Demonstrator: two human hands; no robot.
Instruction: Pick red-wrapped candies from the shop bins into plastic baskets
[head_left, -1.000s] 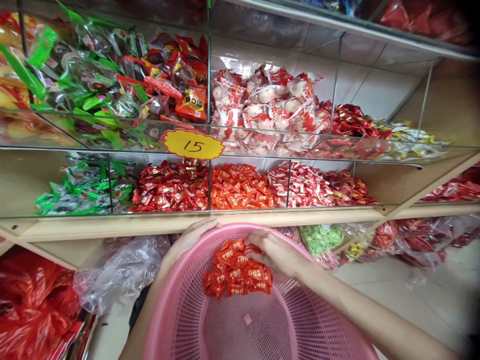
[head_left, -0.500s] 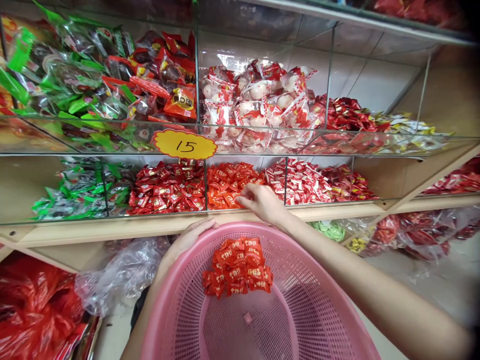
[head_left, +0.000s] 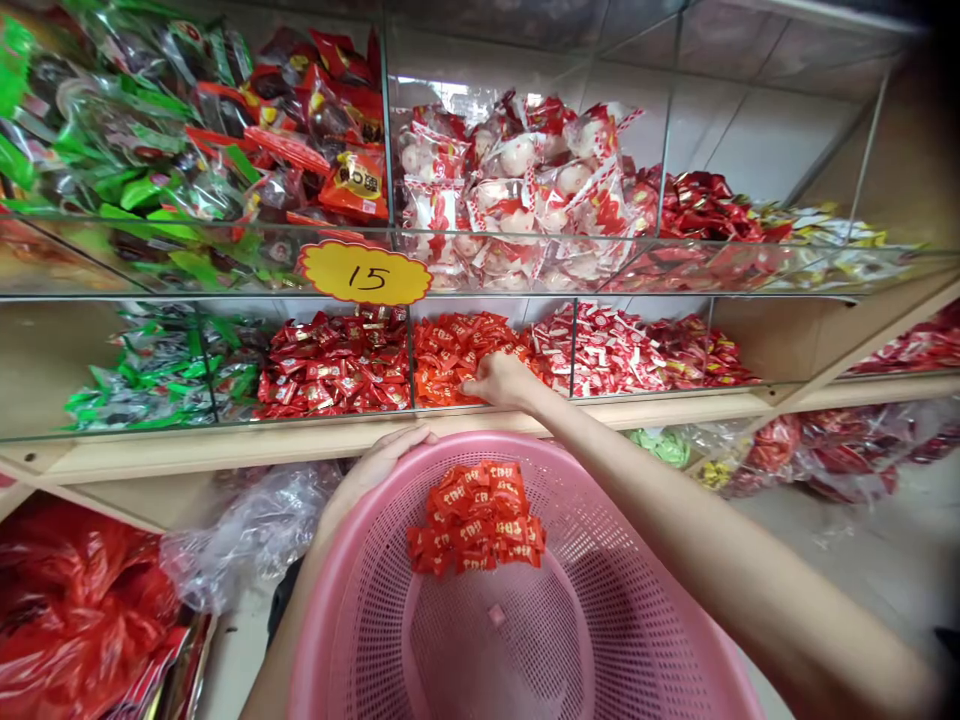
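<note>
My left hand (head_left: 379, 462) grips the far left rim of a pink plastic basket (head_left: 330, 610). Inside the basket, against its far wall, lies a heap of orange-red wrapped candies (head_left: 480, 515) with gold lettering. My right hand (head_left: 504, 380) reaches over the rim into a shelf compartment, its fingers curled down at a pile of the same orange-red candies (head_left: 450, 345). Whatever is between those fingertips is hidden by the hand. A small pale square (head_left: 496, 614) shows on the basket's bottom.
Glass dividers split the shelf: dark red candies (head_left: 337, 370) to the left, red-and-white ones (head_left: 600, 350) to the right. A yellow price tag (head_left: 366, 273) marked 15 hangs on the upper glass edge. Below are a wooden ledge (head_left: 187, 452), a clear plastic bag (head_left: 247, 530) and a red bag (head_left: 67, 610).
My right hand has moved slightly left and lower into the orange-red pile, its fingers curling more. The view has shifted a little; my left hand stays on the basket rim.
</note>
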